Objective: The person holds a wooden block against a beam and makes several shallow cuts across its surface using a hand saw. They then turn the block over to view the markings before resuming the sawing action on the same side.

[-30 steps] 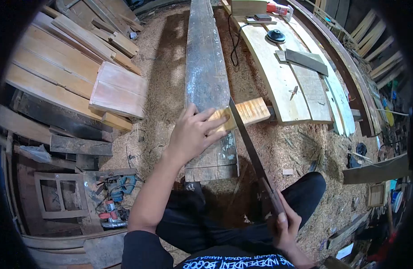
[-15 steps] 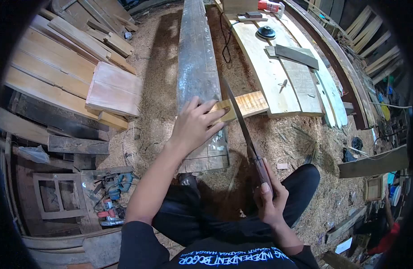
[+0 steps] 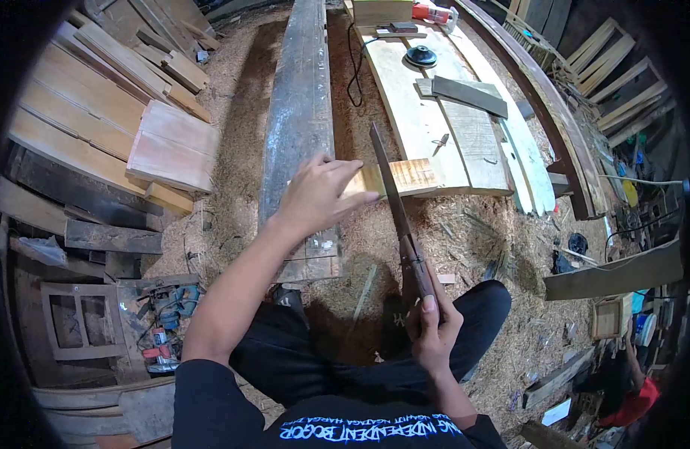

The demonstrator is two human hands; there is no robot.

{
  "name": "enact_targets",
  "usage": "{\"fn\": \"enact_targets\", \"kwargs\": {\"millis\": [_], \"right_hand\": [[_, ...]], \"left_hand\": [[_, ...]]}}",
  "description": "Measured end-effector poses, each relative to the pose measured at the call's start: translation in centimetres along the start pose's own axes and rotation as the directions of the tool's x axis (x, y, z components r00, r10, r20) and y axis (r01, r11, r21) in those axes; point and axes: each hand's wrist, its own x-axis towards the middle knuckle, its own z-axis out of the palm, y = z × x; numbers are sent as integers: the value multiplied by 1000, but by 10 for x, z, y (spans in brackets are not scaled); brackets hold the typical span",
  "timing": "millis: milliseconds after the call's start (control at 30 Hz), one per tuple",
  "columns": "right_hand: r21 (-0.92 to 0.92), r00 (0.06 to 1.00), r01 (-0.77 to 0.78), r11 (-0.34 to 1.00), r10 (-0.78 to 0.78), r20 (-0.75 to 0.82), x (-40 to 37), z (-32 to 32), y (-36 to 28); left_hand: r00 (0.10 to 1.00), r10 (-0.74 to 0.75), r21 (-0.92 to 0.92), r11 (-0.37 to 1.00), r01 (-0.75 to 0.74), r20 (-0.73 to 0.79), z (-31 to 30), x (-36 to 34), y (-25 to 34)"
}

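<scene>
A short, light wooden piece (image 3: 416,173) lies across the end of a long dark plank (image 3: 296,127), its right end beside the pale boards. My left hand (image 3: 318,191) rests over the left part of this piece, fingers and thumb spread. My right hand (image 3: 433,325) is wrapped round the handle of a handsaw (image 3: 396,191). The saw's narrow blade points up and away and crosses over the wooden piece, just right of my left fingertips. Whether the teeth touch the wood cannot be made out.
Pale boards (image 3: 453,135) at the right bear a black disc (image 3: 420,56) and a dark wood strip (image 3: 470,97). Stacked planks (image 3: 90,120) stand at the left, power tools (image 3: 165,329) lower left. A person in a red garment (image 3: 637,404) is at the lower right.
The view has shifted, moving the planks leftward in it. My left hand's fingers have spread and lifted from their press on the wooden piece. My right hand still holds the saw.
</scene>
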Motion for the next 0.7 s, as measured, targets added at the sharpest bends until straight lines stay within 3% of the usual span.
{"fn": "enact_targets", "kwargs": {"millis": [33,100,200,333,400,600,700], "right_hand": [[30,999,-34,999,34,18,0,-1,0],[83,999,-48,995,46,24,0,0,3],[64,996,-84,994,83,24,-1,2,-3],[64,999,-47,997,45,23,0,2,0],[67,999,-43,997,42,17,-4,6,2],[115,997,-79,990,80,-4,-5,11,-3],[55,999,-36,998,37,-17,-6,15,-2]], "left_hand": [[1000,5,-1,1000,-5,-1,-1,3,0],[991,-119,-21,992,121,64,-2,10,-1],[968,-153,111,985,133,197,-2,28,-2],[976,-146,142,982,123,163,7,43,-9],[961,-105,135,988,72,257,4,48,-11],[962,-207,228,960,164,179,12,43,-6],[940,-272,241,945,220,208,11,43,0]]}}
